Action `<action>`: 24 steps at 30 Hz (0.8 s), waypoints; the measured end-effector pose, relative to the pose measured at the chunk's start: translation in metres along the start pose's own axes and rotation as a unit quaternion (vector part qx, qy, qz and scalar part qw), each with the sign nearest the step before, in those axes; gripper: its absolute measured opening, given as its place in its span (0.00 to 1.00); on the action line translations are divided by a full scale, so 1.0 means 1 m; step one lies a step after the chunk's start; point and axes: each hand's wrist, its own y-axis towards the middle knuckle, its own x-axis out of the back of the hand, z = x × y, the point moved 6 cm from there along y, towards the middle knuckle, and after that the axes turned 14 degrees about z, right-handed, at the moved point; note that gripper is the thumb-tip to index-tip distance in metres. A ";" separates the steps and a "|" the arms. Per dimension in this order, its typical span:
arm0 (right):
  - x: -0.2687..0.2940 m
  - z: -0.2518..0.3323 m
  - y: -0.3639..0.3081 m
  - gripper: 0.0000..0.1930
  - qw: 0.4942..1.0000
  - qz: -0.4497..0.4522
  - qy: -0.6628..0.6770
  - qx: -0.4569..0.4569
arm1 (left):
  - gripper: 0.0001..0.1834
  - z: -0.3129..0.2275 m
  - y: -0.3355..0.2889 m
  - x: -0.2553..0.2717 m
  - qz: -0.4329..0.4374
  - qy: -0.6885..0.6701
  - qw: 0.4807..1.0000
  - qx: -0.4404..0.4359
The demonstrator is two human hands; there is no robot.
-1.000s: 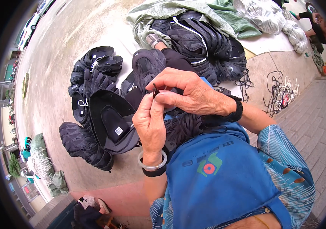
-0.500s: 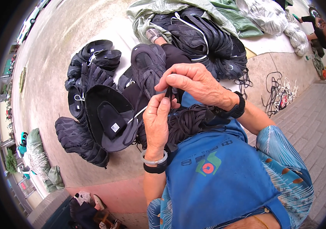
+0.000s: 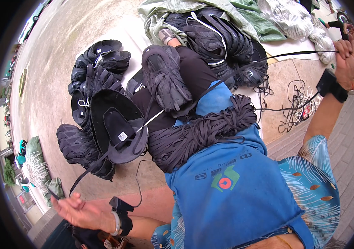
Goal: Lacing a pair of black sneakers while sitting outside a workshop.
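The right hand (image 3: 345,60) is out at the far upper right with its fingers clamped on a black lace (image 3: 293,52), which stretches in a long line back across the lap toward the shoe (image 3: 164,79). The left hand (image 3: 83,211) is well apart from it, low on the left, palm turned upward; its fingers are partly curled and closed on a dark strand (image 3: 89,169) that runs up past the lower edge of an open shoe (image 3: 117,124). I cannot tell whether lace and strand are one piece. The shoe lies on the dark trousers (image 3: 195,64), sole down, with a white cord (image 3: 154,118) slanting from its near end toward the open shoe. Just below it, a thick lace bundle (image 3: 202,135) rests across the top of the blue apron (image 3: 235,199). Both wrists carry black straps with small boxes, and the left one also has a pale bangle (image 3: 117,223). Stacked shoes (image 3: 102,62) stand on the left, and a shoe pile (image 3: 222,45) bound with a white band sits beyond the lap beside a green sheet (image 3: 264,25). Loose laces (image 3: 299,103) lie tangled on the ground at right.
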 end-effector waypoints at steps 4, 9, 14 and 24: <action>0.059 0.078 -0.011 0.06 0.991 -0.008 -0.079 0.105 | 0.15 -0.025 -0.011 0.032 -0.117 0.049 0.989 -0.082; -0.012 -0.049 -0.038 0.14 0.930 -0.185 -0.317 -0.003 | 0.14 0.046 -0.038 -0.116 0.189 -0.084 0.973 0.101; -0.134 -0.241 -0.077 0.10 0.869 0.060 -0.396 -0.289 | 0.16 0.133 -0.073 -0.240 0.386 0.107 0.904 0.150; -0.228 -0.359 -0.180 0.16 0.608 0.502 -0.536 -0.302 | 0.22 0.208 -0.067 -0.268 0.457 0.249 0.832 0.190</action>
